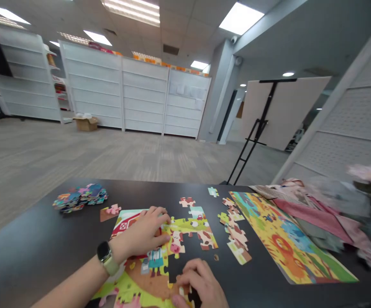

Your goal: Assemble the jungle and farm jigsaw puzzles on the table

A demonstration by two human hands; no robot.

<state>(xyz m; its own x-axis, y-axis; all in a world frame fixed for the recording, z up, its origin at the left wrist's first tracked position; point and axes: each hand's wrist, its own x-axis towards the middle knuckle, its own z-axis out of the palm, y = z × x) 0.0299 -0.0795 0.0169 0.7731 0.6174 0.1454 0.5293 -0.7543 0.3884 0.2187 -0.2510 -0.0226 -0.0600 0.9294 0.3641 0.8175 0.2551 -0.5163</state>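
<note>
— Which step is this?
— Fitting pieces: the left hand (143,235) lies flat, open, on the half-built colourful farm jigsaw puzzle (169,244), lower centre on the black worktop (38,252).
— And the right hand (201,284)?
— Curled over the puzzle's lower edge; I cannot tell whether it holds a piece. Next, I judge, comes filling the dark gap.

The room is lit brightly and evenly by ceiling panels (239,17), some blown out to white. A soft sheen is seen on the dark tabletop (44,248). Straight lines are bowed toward the edges (wide lens), and the cloths (348,205) at right are smeared by blur.
</note>
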